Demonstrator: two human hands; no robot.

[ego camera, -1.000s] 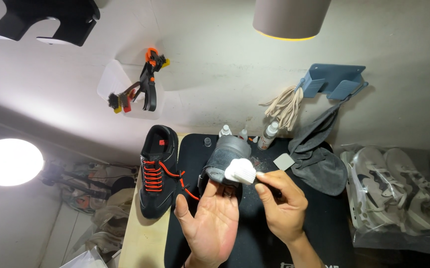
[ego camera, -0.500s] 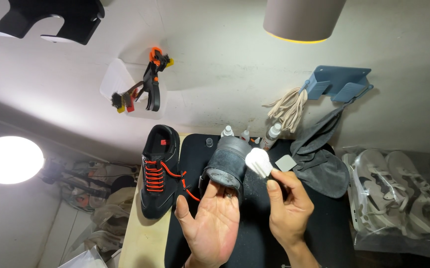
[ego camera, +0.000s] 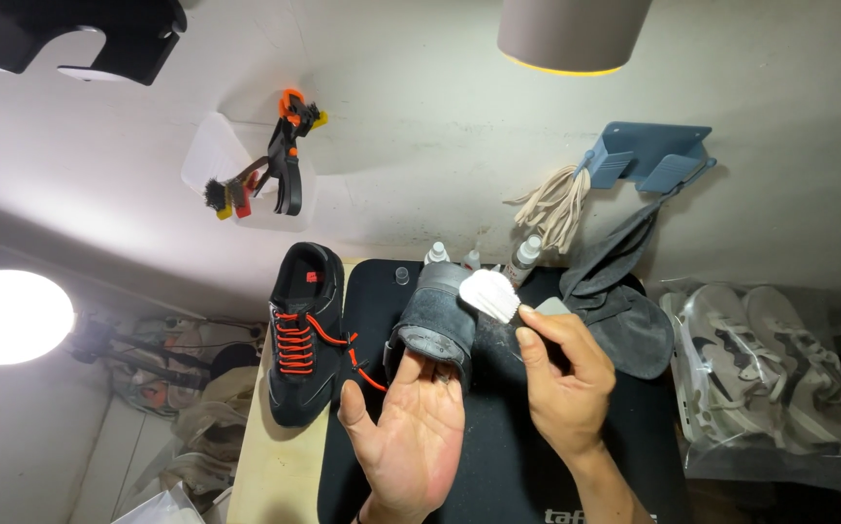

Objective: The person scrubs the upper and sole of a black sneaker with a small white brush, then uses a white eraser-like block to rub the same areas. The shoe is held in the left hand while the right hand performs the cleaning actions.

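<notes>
Two hands work one dark shoe (ego camera: 432, 320): the left hand (ego camera: 409, 427) cradles it on an open palm, so the brush (ego camera: 489, 294) gripped in the right hand (ego camera: 561, 383) could push it off.

Two bare hands and forearms seen from above. Left hand (ego camera: 409, 427): no glove, ring or watch; wrist uncovered to the lower picture edge. Right hand (ego camera: 561, 383): likewise ungloved, without rings; the forearm behind it shows no sleeve, strap or band. Fingernails short and unpainted where visible.
</notes>
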